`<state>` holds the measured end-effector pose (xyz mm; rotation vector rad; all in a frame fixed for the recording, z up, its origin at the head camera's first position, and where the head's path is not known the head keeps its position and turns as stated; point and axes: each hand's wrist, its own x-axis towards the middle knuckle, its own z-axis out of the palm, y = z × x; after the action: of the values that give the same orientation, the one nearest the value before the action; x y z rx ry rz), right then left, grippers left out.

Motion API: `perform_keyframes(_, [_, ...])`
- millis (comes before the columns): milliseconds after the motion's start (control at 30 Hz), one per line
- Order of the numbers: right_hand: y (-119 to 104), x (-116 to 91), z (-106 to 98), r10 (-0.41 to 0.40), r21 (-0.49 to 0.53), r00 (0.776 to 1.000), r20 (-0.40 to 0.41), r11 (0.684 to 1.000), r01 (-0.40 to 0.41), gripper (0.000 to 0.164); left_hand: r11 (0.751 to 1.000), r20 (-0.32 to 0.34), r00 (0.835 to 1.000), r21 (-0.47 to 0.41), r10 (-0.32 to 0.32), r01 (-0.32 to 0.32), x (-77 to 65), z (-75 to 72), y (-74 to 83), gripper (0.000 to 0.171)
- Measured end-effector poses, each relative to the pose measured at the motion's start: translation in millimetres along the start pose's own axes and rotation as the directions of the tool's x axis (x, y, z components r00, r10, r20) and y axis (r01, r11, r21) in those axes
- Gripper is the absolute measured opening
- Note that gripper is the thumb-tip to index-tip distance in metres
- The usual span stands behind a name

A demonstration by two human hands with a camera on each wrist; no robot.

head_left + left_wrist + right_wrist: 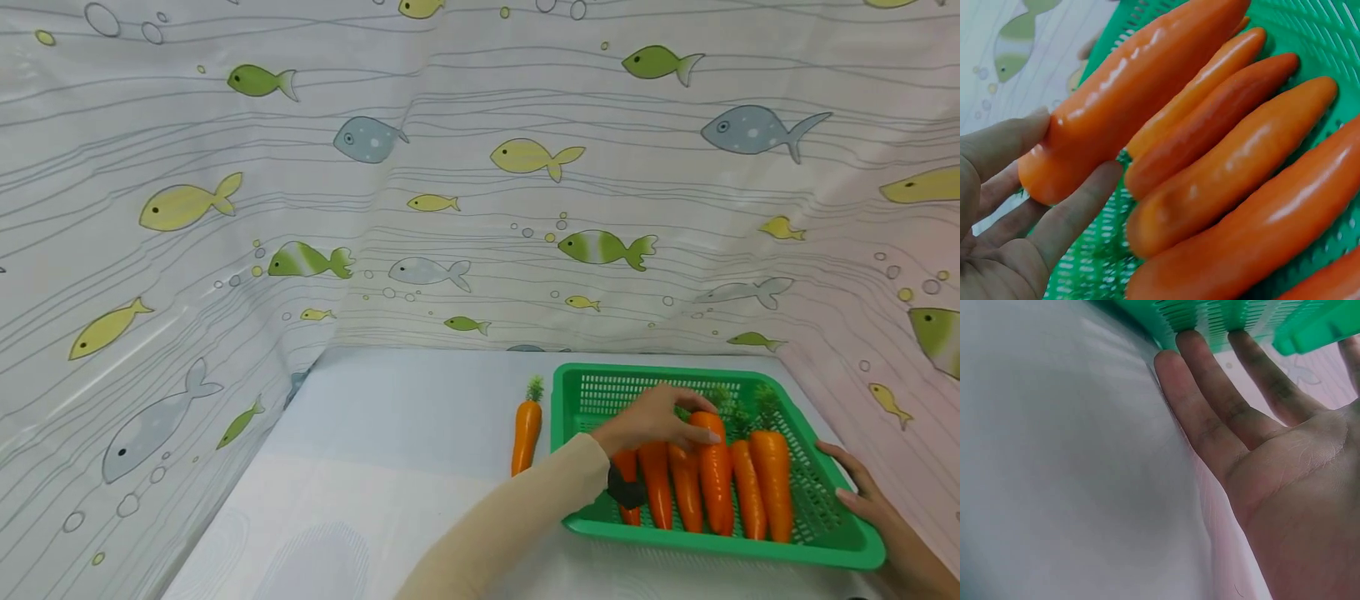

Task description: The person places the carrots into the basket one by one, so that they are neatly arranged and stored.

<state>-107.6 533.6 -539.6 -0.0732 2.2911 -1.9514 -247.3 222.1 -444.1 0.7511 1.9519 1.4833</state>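
A green plastic basket holds several glossy orange carrots lying side by side, their green tops toward the far wall. My left hand reaches in and pinches one carrot near its thick end, thumb on one side and fingers on the other. In the left wrist view that carrot sits higher than the carrots beside it. Against the right side of the basket is my right hand, its thumb at the rim. The right wrist view shows the fingers nearly straight, tips touching the perforated wall from outside.
One more carrot with a green top lies on the white table, left of the basket. Fish-patterned sheeting rises behind the table and along both sides. A dark wrist camera hangs below my left wrist, over the carrots.
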Motion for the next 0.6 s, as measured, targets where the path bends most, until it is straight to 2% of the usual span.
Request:
perform_keyframes(133, [-2.5, -0.7, 0.3, 0.089, -0.044, 0.995, -0.035, 0.995, -0.090, 0.051, 0.999, 0.001, 0.999, -0.007, -0.032, 0.032, 5.6, 10.0, -2.7, 0.034])
perform_keyframes(300, [-2.9, -0.6, -0.6, 0.049, -0.005, 0.999, -0.014, 0.999, -0.049, 0.053, 1.000, 0.006, 1.000, 0.012, -0.027, 0.027, 10.4, 17.9, -5.3, 0.038])
perform_keyframes(433, [-2.2, -1.1, -0.5, 0.080, -0.006, 0.996, -0.037, 0.997, -0.081, 0.051, 0.999, -0.013, 1.000, 0.037, -0.018, 0.019, 12.3, 23.4, -5.1, 0.039])
perform_keyframes(500, [-2.8, -1.2, 0.5, 0.092, -0.010, 0.995, -0.049, 0.996, -0.093, 0.050, 0.997, -0.027, 1.000, 0.079, -0.013, 0.015, 13.0, 26.0, -4.5, 0.038])
perform_keyframes(600, [-3.9, -1.9, 2.0, 0.093, -0.010, 0.994, -0.057, 0.996, -0.094, 0.051, 0.981, -0.040, 0.999, 0.192, 0.000, 0.008, 14.4, 29.2, -3.6, 0.039])
